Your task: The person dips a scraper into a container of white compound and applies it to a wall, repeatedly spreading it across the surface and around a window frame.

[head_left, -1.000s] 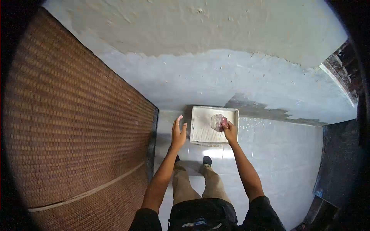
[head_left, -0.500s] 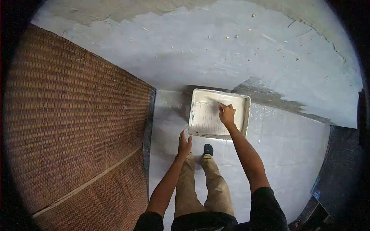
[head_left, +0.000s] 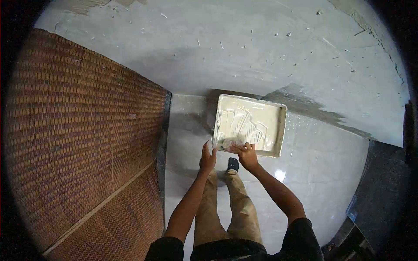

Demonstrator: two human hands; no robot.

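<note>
A rectangular tray (head_left: 282,135) with pale cream paint stands close to the wall, its paint surface marked by straight stroke lines. My right hand (head_left: 247,156) is closed round a paint-coated tool that looks like a wide paintbrush (head_left: 232,143). The brush head lies in the paint near the tray's front left edge. Beside the front left corner is my left hand (head_left: 208,159), thumb and fingers apart. Whether it touches the corner is hard to tell.
A smeared grey-white wall (head_left: 209,56) with small bumps rises behind the tray. At left stands a brown woven mat panel (head_left: 87,126). Shiny pale tiles (head_left: 313,169) cover the floor, with my dark-covered foot (head_left: 233,164) just in front of the tray. A dark panel (head_left: 385,178) is at far right.
My right hand has moved with the brush from the tray's upper middle down to its front left edge. New stroke marks show in the paint. My left hand stays by the corner.
</note>
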